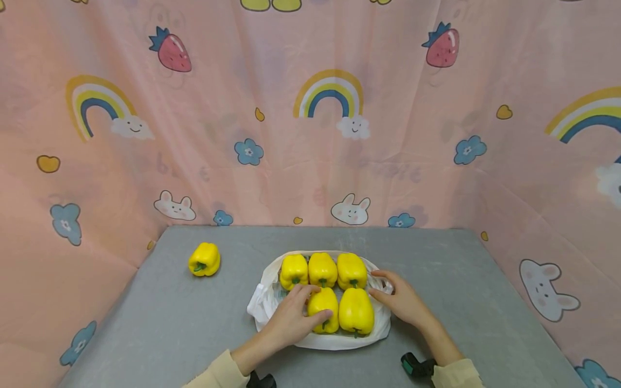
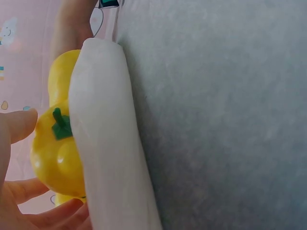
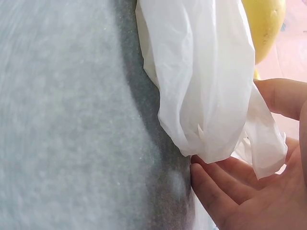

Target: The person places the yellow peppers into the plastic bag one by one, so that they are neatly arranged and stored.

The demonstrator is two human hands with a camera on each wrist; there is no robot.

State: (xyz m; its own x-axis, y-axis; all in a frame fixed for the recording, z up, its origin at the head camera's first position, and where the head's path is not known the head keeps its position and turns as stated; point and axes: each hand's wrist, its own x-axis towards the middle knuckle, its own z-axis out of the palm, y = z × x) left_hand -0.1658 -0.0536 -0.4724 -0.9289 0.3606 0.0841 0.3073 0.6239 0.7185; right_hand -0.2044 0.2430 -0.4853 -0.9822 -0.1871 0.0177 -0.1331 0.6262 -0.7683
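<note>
Several yellow bell peppers stand in two rows in a white plastic bag (image 1: 335,343), whose mouth is spread wide. My left hand (image 1: 291,319) holds the front-left bell pepper (image 1: 324,302) between thumb and fingers. In the left wrist view, that bell pepper (image 2: 57,158) shows its green stem beside the bag's rolled rim (image 2: 105,134). At the bag's right side, my right hand (image 1: 401,299) touches the plastic with spread, fairly straight fingers. The right wrist view shows its fingertips against the hanging bag folds (image 3: 201,86) and its thumb near the bag's edge.
Another yellow bell pepper (image 1: 204,259) lies apart on the grey table (image 1: 160,323), toward the back left. A pink patterned curtain (image 1: 204,161) encloses the table at the back and both sides. Bunched plastic (image 1: 262,304) sticks out at the bag's left end.
</note>
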